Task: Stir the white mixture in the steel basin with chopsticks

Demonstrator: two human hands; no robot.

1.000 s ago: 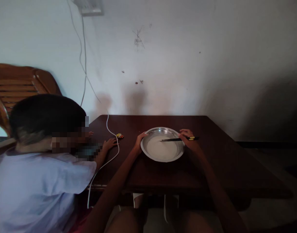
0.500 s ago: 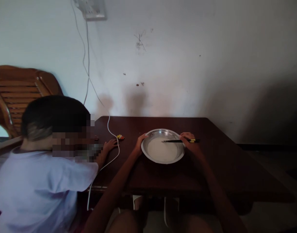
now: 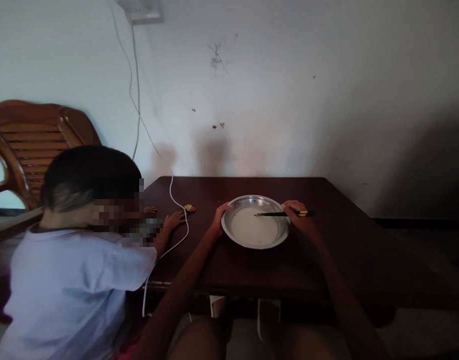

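Curling round a bowl [image 3: 255, 246], left hand [image 3: 219, 219] neighbours a cable [image 3: 187, 229]; right hand [image 3: 295, 211] pinches chopsticks [image 3: 272, 214].

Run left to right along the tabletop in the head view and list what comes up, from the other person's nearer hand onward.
Other person's hand → yellow-and-red trinket → left hand → bowl → right hand.

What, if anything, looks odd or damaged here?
The wall has scratchy marks and small chipped-looking spots, looking worn. A white cable trails loosely across the table, looking untidy. No spill shows around the bowl.
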